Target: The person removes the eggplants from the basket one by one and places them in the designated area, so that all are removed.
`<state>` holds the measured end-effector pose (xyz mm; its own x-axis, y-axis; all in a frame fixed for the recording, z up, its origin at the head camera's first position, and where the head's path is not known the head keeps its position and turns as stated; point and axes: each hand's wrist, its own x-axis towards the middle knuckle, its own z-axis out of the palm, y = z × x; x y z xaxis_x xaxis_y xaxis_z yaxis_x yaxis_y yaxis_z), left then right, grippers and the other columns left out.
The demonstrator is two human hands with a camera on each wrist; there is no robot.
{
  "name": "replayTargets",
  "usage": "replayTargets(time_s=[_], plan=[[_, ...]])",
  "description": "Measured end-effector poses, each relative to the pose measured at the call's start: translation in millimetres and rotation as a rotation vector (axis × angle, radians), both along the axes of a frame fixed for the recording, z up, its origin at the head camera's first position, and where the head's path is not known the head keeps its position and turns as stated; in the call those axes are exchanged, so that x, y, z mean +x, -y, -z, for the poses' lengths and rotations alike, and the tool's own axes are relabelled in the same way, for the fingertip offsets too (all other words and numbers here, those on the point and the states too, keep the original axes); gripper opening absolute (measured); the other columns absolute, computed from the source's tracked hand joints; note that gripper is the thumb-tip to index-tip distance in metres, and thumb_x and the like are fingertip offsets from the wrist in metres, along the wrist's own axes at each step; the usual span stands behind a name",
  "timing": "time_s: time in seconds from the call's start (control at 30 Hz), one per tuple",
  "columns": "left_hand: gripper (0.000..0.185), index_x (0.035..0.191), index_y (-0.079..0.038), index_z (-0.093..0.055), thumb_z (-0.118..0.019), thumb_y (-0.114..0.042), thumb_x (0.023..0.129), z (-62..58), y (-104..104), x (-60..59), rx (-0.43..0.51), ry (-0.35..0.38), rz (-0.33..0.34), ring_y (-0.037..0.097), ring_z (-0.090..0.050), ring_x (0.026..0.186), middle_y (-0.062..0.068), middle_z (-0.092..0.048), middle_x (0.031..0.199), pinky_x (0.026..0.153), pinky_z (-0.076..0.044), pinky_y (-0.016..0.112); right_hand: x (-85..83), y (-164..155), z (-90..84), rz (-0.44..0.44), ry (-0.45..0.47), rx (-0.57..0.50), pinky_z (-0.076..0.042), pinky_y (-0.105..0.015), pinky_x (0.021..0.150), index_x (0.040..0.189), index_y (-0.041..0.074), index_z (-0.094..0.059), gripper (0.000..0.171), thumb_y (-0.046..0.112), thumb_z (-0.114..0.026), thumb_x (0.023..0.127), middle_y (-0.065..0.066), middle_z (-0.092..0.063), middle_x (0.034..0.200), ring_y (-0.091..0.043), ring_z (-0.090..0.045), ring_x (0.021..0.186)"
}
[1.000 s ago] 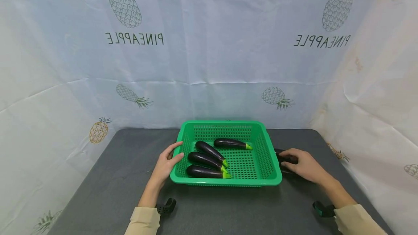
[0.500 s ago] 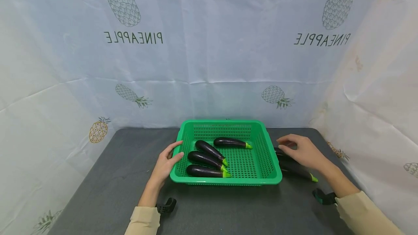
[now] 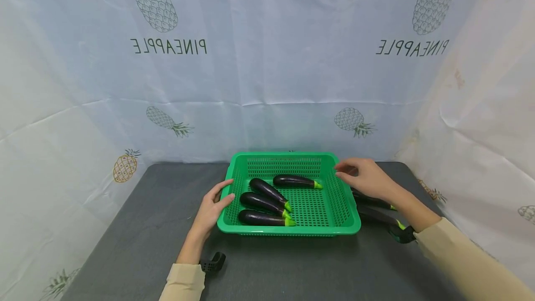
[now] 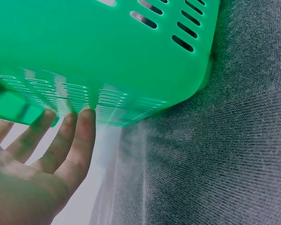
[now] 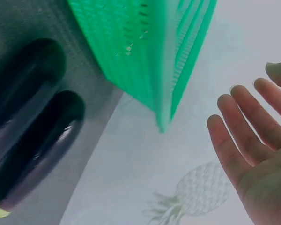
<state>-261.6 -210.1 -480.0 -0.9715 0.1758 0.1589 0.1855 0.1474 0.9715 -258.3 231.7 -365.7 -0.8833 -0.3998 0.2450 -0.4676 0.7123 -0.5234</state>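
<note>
A green slotted basket (image 3: 288, 232) stands mid-table with several dark purple eggplants (image 3: 263, 202) in it. My left hand (image 3: 215, 206) rests flat against its left rim; in the left wrist view the straight fingers (image 4: 79, 136) touch the basket wall (image 4: 107, 47). My right hand (image 3: 357, 174) hovers empty over the basket's right rear corner, fingers spread and relaxed, as the right wrist view shows of the hand (image 5: 253, 145). Two more eggplants (image 3: 372, 202) (image 3: 378, 216) lie on the table right of the basket, under my right forearm; they appear side by side (image 5: 23, 79) (image 5: 42, 150) beside the basket (image 5: 145, 56).
The dark grey table (image 3: 138, 236) is closed in at the back and sides by a white pineapple-print cloth (image 3: 267, 82). A black mount (image 3: 213, 262) sits at my left wrist and a green-black one (image 3: 403, 234) at my right wrist.
My right hand let go of the eggplant on the table, rose, and moved back and left to the basket's right rear corner. The left hand and the basket stayed put.
</note>
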Motion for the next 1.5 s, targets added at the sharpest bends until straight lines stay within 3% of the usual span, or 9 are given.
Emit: replayTargets(time_s=[0.13, 0.27, 0.53, 1.17, 1.5], plan=[[0.053, 0.151, -0.018, -0.048, -0.065, -0.027, 0.102, -1.5, 0, -0.3, -0.007, -0.013, 0.001, 0.030, -0.026, 0.152, 0.010, -0.030, 0.163, 0.116, -0.032, 0.058, -9.1, 14, -7.3, -0.030, 0.006, 0.014, -0.056, -0.043, 0.083, 0.121, 0.006, -0.071, 0.026, 0.023, -0.063, 0.103, -0.005, -0.071, 0.111, -0.024, -0.068, 0.099], [0.054, 0.152, -0.017, -0.047, -0.065, -0.027, 0.102, -3.5, 0, -0.8, -0.009, -0.011, -0.004, 0.029, -0.031, 0.150, 0.011, -0.032, 0.162, 0.113, -0.036, 0.058, -18.7, 28, -14.0, -0.063, -0.005, 0.042, -0.056, -0.042, 0.083, 0.120, 0.005, -0.072, 0.026, 0.023, -0.064, 0.103, -0.005, -0.071, 0.110, -0.023, -0.067, 0.099], [0.055, 0.152, -0.017, -0.047, -0.065, -0.028, 0.102, -5.2, 1, -0.2, -0.013, -0.011, -0.002, 0.029, -0.029, 0.151, 0.010, -0.031, 0.163, 0.114, -0.036, 0.058, -32.3, 51, -20.5, -0.073, 0.015, 0.040, -0.055, -0.045, 0.085, 0.121, 0.005, -0.072, 0.027, 0.023, -0.065, 0.102, -0.006, -0.070, 0.111, -0.025, -0.065, 0.101], [0.053, 0.151, -0.018, -0.049, -0.066, -0.029, 0.101, -0.4, 0, 2.8, -0.001, -0.010, -0.011, 0.030, -0.028, 0.151, 0.010, -0.032, 0.163, 0.114, -0.035, 0.058, -70.7, 98, 9.7, -0.125, 0.040, -0.073, -0.053, -0.044, 0.085, 0.121, 0.003, -0.070, 0.028, 0.022, -0.067, 0.100, -0.009, -0.069, 0.114, -0.024, -0.065, 0.100], [0.055, 0.151, -0.016, -0.048, -0.066, -0.028, 0.101, -0.5, -1, 2.5, -0.002, -0.018, -0.013, 0.030, -0.031, 0.150, 0.011, -0.034, 0.162, 0.113, -0.037, 0.058, -86.0, 110, 35.6, -0.124, 0.100, -0.029, -0.053, -0.045, 0.087, 0.126, 0.001, -0.067, 0.035, 0.025, -0.066, 0.101, -0.015, -0.067, 0.120, -0.025, -0.063, 0.102]])
